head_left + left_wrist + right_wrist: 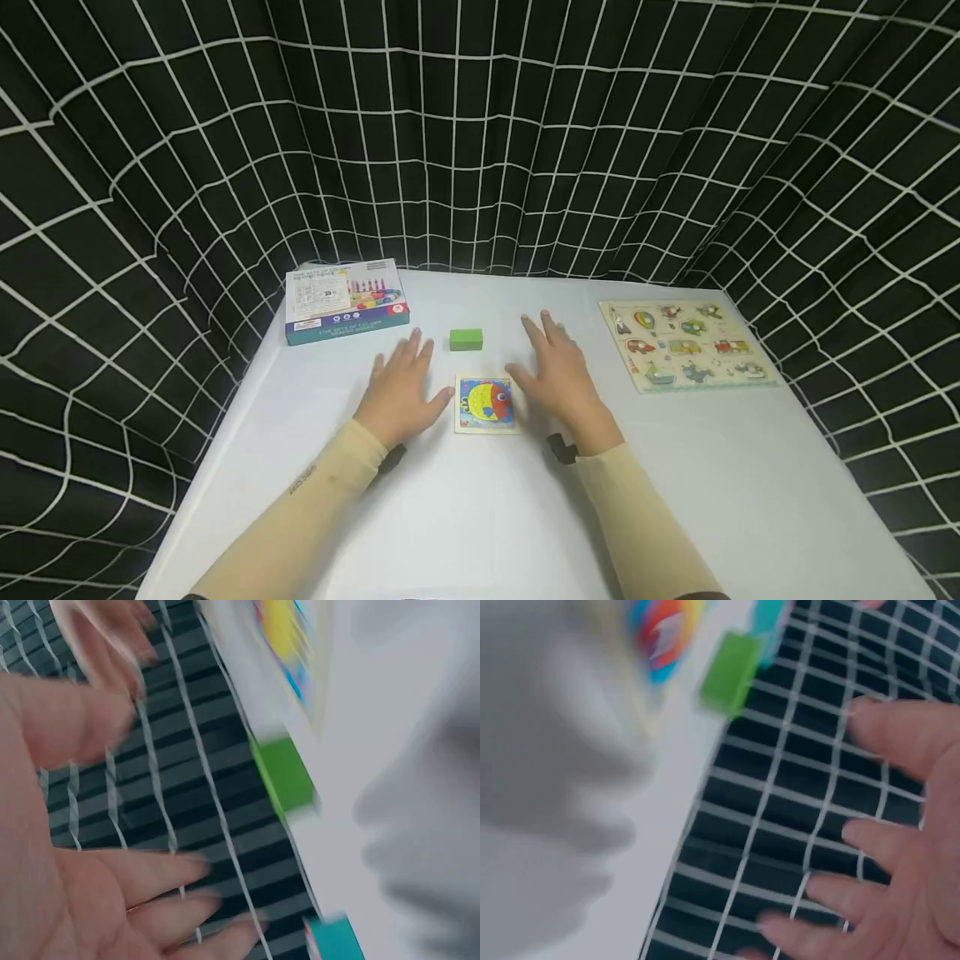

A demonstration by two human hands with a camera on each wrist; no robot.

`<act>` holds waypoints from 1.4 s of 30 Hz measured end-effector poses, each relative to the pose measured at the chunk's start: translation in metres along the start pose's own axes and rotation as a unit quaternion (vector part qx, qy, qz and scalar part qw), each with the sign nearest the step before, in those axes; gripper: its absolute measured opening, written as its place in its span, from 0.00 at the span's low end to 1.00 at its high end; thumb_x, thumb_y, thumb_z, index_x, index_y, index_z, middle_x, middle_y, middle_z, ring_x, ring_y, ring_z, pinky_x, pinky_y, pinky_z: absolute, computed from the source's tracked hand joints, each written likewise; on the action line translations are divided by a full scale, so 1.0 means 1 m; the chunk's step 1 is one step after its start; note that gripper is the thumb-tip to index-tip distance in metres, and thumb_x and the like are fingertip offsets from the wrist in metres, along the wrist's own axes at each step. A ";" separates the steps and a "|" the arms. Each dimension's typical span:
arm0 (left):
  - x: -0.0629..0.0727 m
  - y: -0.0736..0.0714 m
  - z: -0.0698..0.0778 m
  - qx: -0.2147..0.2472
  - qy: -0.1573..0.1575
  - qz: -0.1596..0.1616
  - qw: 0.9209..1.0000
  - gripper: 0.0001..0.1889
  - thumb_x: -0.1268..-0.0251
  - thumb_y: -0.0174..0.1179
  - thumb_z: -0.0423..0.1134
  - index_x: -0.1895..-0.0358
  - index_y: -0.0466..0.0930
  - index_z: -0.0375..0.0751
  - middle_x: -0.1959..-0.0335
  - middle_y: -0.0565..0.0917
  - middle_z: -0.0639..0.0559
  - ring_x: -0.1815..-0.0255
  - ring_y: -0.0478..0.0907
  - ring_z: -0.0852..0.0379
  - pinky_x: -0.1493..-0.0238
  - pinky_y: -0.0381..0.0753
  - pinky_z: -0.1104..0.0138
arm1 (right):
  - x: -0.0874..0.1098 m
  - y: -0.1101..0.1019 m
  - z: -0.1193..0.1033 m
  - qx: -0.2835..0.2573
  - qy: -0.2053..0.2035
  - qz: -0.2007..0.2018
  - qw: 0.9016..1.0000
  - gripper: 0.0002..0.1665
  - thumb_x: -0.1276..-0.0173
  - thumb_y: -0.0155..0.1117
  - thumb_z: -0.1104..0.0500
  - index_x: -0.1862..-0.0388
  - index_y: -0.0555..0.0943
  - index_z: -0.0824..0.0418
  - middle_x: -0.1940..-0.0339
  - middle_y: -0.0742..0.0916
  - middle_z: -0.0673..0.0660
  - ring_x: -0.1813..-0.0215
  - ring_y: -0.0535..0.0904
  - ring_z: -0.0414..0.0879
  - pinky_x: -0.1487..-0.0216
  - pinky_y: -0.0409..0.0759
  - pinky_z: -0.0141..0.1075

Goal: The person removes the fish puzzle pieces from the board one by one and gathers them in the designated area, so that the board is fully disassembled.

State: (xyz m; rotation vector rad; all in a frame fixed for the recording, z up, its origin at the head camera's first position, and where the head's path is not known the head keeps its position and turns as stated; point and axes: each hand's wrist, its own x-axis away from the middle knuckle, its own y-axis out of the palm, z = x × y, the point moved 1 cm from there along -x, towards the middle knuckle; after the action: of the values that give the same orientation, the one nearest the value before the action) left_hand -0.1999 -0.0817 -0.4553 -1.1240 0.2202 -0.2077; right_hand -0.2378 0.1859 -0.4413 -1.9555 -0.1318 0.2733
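Observation:
A small square fish puzzle, yellow and red on blue, lies on the white table between the two hands. Just beyond it sits a green block, which also shows in both wrist views. My left hand hovers at the puzzle's left with its fingers spread and nothing in them. On the other side my right hand is over the table, fingers extended and palm bare. Shadows of both hands fall on the tabletop in the wrist views.
At the back left lies a flat toy box with a teal side. A wooden vehicle puzzle board rests on the right of the table. Black cloth with a white grid hangs around the back and sides.

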 end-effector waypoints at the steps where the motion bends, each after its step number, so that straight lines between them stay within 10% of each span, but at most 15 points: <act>1: 0.003 0.000 0.005 0.013 0.017 -0.019 1.000 0.40 0.22 0.60 0.58 0.18 0.68 0.34 0.14 0.66 0.36 0.13 0.63 0.35 0.14 0.59 0.36 | -0.004 -0.002 -0.005 -0.021 -0.010 -0.009 1.000 0.46 0.21 0.69 0.47 0.11 0.62 0.53 0.10 0.64 0.65 0.12 0.62 0.68 0.14 0.62 0.66; 5: 0.013 0.009 0.023 0.050 0.077 -0.092 0.991 0.27 0.20 0.60 0.48 0.30 0.81 0.31 0.29 0.84 0.38 0.27 0.81 0.38 0.24 0.79 0.46 | -0.022 -0.003 -0.027 -0.070 -0.034 -0.078 0.994 0.37 0.23 0.72 0.62 0.18 0.73 0.58 0.22 0.80 0.61 0.28 0.81 0.60 0.23 0.79 0.55; 13: 0.023 0.028 0.031 -0.009 0.081 -0.127 0.989 0.33 0.19 0.61 0.52 0.25 0.77 0.29 0.21 0.76 0.38 0.20 0.74 0.39 0.21 0.77 0.47 | -0.047 0.025 -0.052 -0.040 -0.026 -0.233 0.971 0.27 0.25 0.69 0.68 0.29 0.82 0.58 0.44 0.89 0.58 0.50 0.86 0.50 0.36 0.87 0.47; 34: 0.032 0.046 0.025 -0.024 0.142 -0.040 0.989 0.26 0.21 0.63 0.47 0.35 0.84 0.26 0.30 0.84 0.34 0.28 0.81 0.33 0.29 0.83 0.45 | -0.045 0.041 -0.069 0.027 -0.047 -0.230 0.972 0.27 0.34 0.79 0.66 0.36 0.86 0.56 0.47 0.92 0.55 0.43 0.88 0.51 0.32 0.86 0.51; 42: 0.036 0.033 0.033 -0.028 0.125 -0.060 0.990 0.25 0.21 0.64 0.45 0.36 0.84 0.25 0.30 0.83 0.34 0.27 0.80 0.32 0.28 0.83 0.46 | -0.048 0.043 -0.067 0.011 -0.043 -0.248 0.968 0.29 0.34 0.79 0.66 0.34 0.85 0.56 0.47 0.91 0.55 0.49 0.85 0.48 0.36 0.87 0.47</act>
State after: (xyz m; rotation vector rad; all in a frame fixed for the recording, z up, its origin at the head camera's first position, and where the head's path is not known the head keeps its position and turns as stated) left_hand -0.1540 -0.0488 -0.4742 -1.1674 0.3836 -0.4519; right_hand -0.2688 0.0987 -0.4496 -1.8208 -0.6615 0.0267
